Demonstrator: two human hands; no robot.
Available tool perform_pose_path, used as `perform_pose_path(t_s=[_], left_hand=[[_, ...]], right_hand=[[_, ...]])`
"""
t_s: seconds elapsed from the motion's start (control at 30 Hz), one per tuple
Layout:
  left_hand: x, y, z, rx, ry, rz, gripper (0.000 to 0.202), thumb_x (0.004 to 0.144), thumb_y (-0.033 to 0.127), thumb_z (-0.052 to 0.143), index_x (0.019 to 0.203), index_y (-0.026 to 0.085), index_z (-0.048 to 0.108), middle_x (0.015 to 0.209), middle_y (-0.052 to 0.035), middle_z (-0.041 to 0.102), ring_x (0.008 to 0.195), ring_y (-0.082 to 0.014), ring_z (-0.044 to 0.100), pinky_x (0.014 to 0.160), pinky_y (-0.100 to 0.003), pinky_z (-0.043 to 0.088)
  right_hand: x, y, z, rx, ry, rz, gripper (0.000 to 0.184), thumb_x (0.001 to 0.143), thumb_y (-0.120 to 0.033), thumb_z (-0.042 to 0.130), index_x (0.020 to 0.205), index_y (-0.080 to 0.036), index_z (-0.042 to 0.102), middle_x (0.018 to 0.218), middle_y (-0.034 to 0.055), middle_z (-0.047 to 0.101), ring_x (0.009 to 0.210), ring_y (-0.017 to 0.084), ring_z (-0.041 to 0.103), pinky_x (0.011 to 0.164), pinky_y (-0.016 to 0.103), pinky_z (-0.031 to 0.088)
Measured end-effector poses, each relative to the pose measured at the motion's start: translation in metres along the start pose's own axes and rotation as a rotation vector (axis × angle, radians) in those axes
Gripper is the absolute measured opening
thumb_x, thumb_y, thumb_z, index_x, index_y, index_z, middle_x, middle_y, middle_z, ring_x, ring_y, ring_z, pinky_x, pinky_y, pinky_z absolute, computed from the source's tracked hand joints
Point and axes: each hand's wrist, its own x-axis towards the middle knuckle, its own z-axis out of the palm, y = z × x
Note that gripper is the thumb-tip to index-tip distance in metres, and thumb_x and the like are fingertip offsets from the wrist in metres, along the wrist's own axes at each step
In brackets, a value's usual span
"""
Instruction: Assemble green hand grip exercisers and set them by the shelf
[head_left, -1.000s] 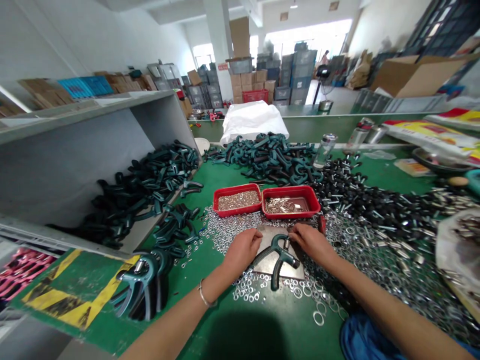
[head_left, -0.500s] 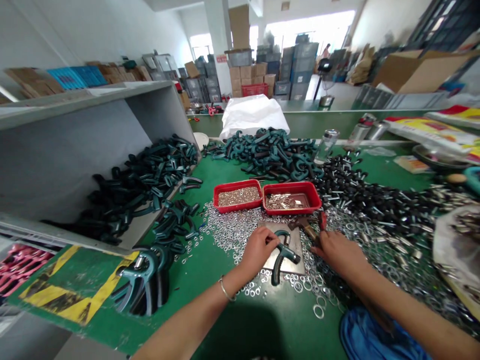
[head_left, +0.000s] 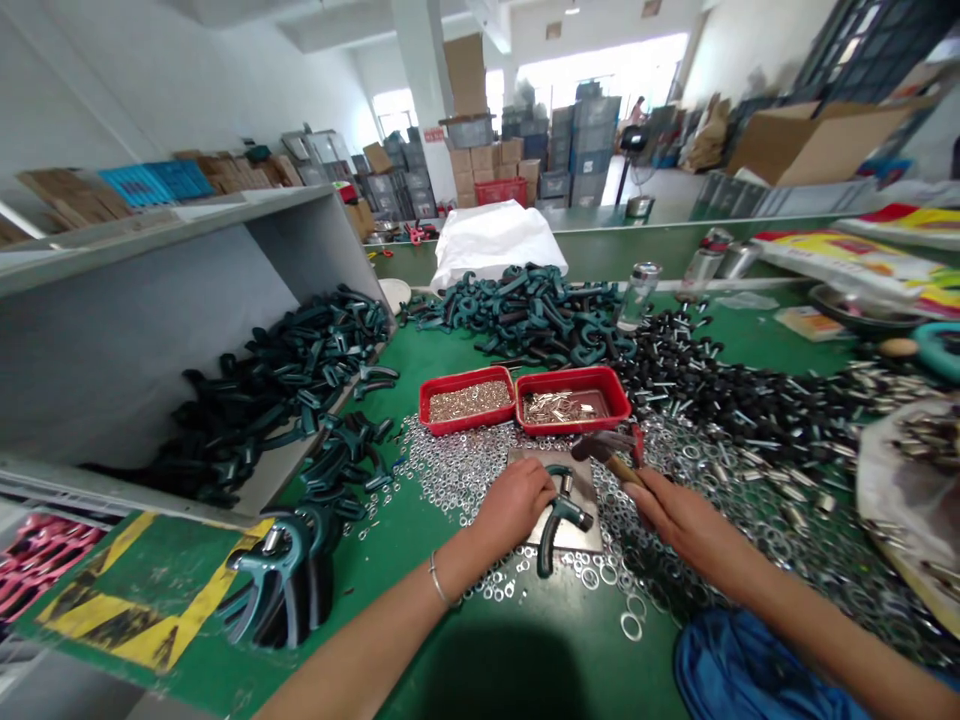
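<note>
Head view — right hand (head_left: 673, 512) around hammer (head_left: 604, 448) (left hand (head_left: 519, 498) on clamp (head_left: 562, 508))

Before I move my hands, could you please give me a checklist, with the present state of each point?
1. Hammer held by its handle in the right hand: ok.
2. Clamp part on the metal plate: ok, its dark grip extends past the near edge.
3. Left hand at the clamp part: ok; how firmly it grips, cannot tell.
4. Left fingers apart from the hammer head: ok, though close.
5. Plate surroundings clear: not ok, loose metal rings lie beside it.
</note>
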Motion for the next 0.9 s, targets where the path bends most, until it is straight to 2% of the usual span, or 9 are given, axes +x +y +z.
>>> perform_pose_path(t_s=[0.13,0.23,0.37,0.5,0.57,0.67,0.77,0.83,0.9], left_hand=[[-0.009,0.013,-0.001,0.138,-0.031,0.051,0.025,0.098,0.029,0.043,0.1,0.016,0.064,0.105,-0.0114,0.062,0.102,-0.0279,0.055,0.092,-0.045,0.043],[-0.024,0.028,0.003,0.111,0.023,-0.082,0.042,0.088,0.045,0.062,0.119,0.017,0.059,0.124,-0.0149,0.055,0.114,-0.0346,0.049,0.098,-0.052,0.041],[-0.036,0.037,0.021,-0.024,0.129,-0.295,0.073,0.083,0.035,0.068,0.143,0.01,0.033,0.131,-0.0193,0.05,0.123,-0.0341,0.045,0.106,-0.051,0.037],[-0.037,0.035,0.034,-0.082,0.198,-0.352,0.094,0.084,0.028,0.065,0.151,0.006,0.003,0.135,-0.0224,0.048,0.125,-0.034,0.045,0.11,-0.051,0.035],[-0.036,0.034,0.036,-0.084,0.186,-0.348,0.094,0.084,0.026,0.064,0.152,0.006,0.002,0.134,-0.0223,0.049,0.124,-0.035,0.047,0.109,-0.053,0.036],[-0.036,0.034,0.032,-0.102,0.179,-0.349,0.091,0.082,0.027,0.065,0.151,0.006,0.01,0.13,-0.022,0.052,0.122,-0.0362,0.048,0.108,-0.054,0.036],[-0.033,0.031,0.022,-0.222,0.183,-0.344,0.086,0.079,0.028,0.067,0.15,0.011,0.022,0.126,-0.019,0.056,0.119,-0.0358,0.051,0.107,-0.055,0.037],[-0.029,0.026,0.013,-0.462,0.14,-0.367,0.079,0.082,0.032,0.065,0.149,0.017,0.026,0.119,-0.0154,0.062,0.112,-0.0324,0.058,0.102,-0.053,0.043],[-0.024,0.018,0.005,-0.753,0.078,-0.409,0.071,0.087,0.037,0.059,0.147,0.018,0.027,0.113,-0.0136,0.065,0.103,-0.0276,0.064,0.095,-0.048,0.049]], right_hand=[[0.004,-0.001,0.003,-0.053,-0.073,0.02,0.033,0.101,-0.045,0.03,0.095,-0.022,0.053,0.078,0.0056,0.067,0.07,0.023,0.064,0.066,0.031,0.042],[0.01,-0.006,-0.003,-0.043,-0.146,0.033,0.037,0.1,-0.048,0.031,0.088,-0.022,0.054,0.077,0.0064,0.068,0.068,0.022,0.063,0.064,0.031,0.042],[0.002,-0.03,-0.012,0.047,-0.104,-0.039,0.041,0.102,-0.05,0.028,0.088,-0.022,0.054,0.077,0.0051,0.068,0.069,0.02,0.062,0.066,0.03,0.043],[-0.003,-0.034,0.0,-0.038,-0.154,-0.064,0.04,0.1,-0.051,0.032,0.095,-0.02,0.057,0.083,0.009,0.068,0.074,0.024,0.064,0.068,0.033,0.045],[-0.002,-0.027,0.007,0.03,-0.203,-0.016,0.043,0.098,-0.055,0.036,0.088,-0.02,0.058,0.075,0.0078,0.066,0.068,0.023,0.062,0.064,0.032,0.045],[-0.01,-0.016,0.005,0.414,-0.244,0.175,0.048,0.096,-0.063,0.032,0.092,-0.022,0.056,0.06,-0.001,0.056,0.042,0.014,0.046,0.044,0.027,0.039],[-0.027,0.004,-0.01,0.766,-0.147,0.373,0.05,0.093,-0.068,0.034,0.103,-0.023,0.054,0.049,-0.0077,0.043,0.032,0.01,0.027,0.033,0.023,0.028],[-0.036,0.032,-0.026,0.815,-0.046,0.428,0.049,0.092,-0.069,0.037,0.103,-0.024,0.054,0.046,-0.008,0.039,0.032,0.01,0.028,0.034,0.023,0.026],[-0.039,0.068,-0.045,0.665,0.033,0.484,0.048,0.091,-0.068,0.038,0.095,-0.024,0.057,0.048,-0.0041,0.043,0.034,0.013,0.034,0.037,0.027,0.028]])
